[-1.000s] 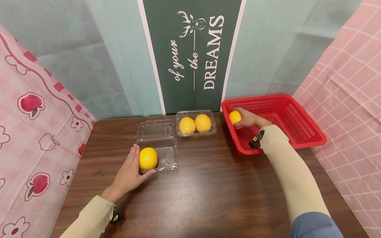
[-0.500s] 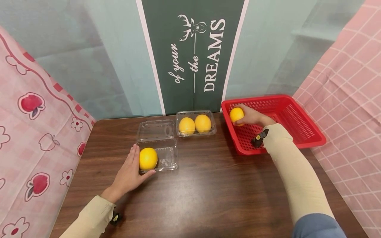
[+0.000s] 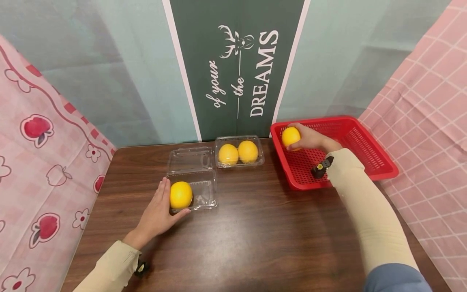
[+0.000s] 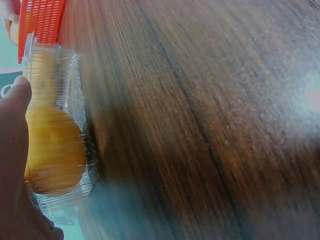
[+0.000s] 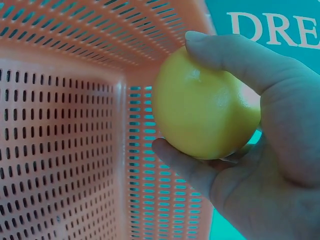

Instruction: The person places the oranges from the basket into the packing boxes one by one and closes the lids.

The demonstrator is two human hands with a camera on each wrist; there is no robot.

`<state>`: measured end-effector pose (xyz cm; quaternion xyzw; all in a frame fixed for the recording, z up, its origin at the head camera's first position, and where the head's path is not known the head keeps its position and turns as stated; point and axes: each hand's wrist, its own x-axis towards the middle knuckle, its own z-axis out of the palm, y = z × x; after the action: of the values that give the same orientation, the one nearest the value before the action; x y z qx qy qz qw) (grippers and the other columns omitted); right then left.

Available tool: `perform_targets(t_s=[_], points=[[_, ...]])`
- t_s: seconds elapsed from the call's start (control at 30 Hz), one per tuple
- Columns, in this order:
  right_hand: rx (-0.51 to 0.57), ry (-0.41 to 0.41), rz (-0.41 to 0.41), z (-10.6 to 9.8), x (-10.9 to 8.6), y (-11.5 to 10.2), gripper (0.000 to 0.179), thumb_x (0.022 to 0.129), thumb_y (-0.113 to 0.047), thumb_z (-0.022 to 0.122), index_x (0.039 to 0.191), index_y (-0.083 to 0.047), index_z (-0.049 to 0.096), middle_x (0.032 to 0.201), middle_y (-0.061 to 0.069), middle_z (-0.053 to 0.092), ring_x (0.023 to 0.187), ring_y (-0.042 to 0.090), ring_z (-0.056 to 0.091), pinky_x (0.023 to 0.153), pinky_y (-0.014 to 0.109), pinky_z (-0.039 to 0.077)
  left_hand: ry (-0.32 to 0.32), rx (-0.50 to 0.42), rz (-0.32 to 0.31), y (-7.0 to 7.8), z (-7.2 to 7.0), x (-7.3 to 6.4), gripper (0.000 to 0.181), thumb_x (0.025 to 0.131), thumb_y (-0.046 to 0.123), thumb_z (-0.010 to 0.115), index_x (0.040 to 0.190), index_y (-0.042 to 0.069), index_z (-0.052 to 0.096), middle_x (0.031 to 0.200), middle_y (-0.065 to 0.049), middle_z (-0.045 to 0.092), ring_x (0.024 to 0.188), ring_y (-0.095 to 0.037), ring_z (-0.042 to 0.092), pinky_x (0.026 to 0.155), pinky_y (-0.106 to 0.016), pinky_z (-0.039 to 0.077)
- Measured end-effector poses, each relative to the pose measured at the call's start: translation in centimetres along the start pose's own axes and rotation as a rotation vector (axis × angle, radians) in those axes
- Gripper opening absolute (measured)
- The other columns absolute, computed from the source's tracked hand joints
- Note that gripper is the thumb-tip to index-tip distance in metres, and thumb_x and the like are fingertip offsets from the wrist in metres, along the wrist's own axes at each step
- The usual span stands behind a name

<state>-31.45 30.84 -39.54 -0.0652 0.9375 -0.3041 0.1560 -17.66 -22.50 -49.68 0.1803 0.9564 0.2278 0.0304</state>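
With curled fingers and thumb, my right hand [image 3: 310, 137] grips a round yellow orange [image 3: 291, 138] over the left part of the red basket [image 3: 375, 152]. The right wrist view shows the held orange [image 5: 202, 107] between thumb and fingers, beside the slotted basket walls. My left hand [image 3: 157, 215] rests with straight fingers along the left side of an open clear plastic clamshell box [image 3: 206, 195], its thumb at the front edge. One orange [image 3: 181, 195] sits in that box's left half. In the left wrist view the same orange [image 4: 55, 150] shows through the plastic.
A second clear box [image 3: 261, 152], lid down, holds two oranges [image 3: 238, 152] and stands behind the open one. Both boxes are on a dark wood table [image 3: 233, 243]. A printed curtain [image 3: 233, 73] hangs at the back, with pink cloths [image 3: 47, 178] at the sides.
My right hand has raised the orange slightly from inside the basket, and more of the fruit shows. The left hand and both boxes stay put.
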Motion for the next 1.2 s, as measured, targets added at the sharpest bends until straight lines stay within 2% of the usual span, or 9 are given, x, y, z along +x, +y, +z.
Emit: perform_targets(t_s=[0.23, 0.73, 1.2], points=[[0.000, 0.012, -0.006, -0.1, -0.5, -1.7, 0.082, 0.081, -0.016, 0.085, 0.147, -0.007, 0.037, 0.129, 0.018, 0.050, 0.115, 0.036, 0.048, 0.095, 0.054, 0.051, -0.018, -0.003, 0.024, -1.2, -0.8, 0.6, 0.118, 0.088, 0.061, 0.072, 0.158, -0.010, 0.009, 0.165, -0.030, 0.010, 0.153, -0.043, 0.015, 0.120, -0.059, 0.023], [-0.025, 0.038, -0.055, -0.7, -1.7, -2.4, 0.084, 0.079, -0.016, 0.087, 0.147, -0.011, 0.038, 0.131, 0.014, 0.050, 0.115, 0.034, 0.050, 0.091, 0.052, 0.054, 0.011, 0.008, 0.007, -0.2, 0.5, -0.4, 0.118, 0.088, 0.061, 0.071, 0.158, -0.010, 0.009, 0.165, -0.030, 0.010, 0.153, -0.043, 0.015, 0.120, -0.059, 0.023], [-0.076, 0.054, -0.164, 0.4, -4.2, -3.9, 0.085, 0.079, -0.017, 0.087, 0.149, -0.009, 0.040, 0.133, 0.015, 0.050, 0.115, 0.035, 0.050, 0.092, 0.056, 0.053, 0.039, 0.022, 0.015, 0.3, 2.0, -2.4, 0.118, 0.088, 0.060, 0.072, 0.158, -0.011, 0.010, 0.165, -0.031, 0.010, 0.152, -0.044, 0.015, 0.120, -0.059, 0.023]])
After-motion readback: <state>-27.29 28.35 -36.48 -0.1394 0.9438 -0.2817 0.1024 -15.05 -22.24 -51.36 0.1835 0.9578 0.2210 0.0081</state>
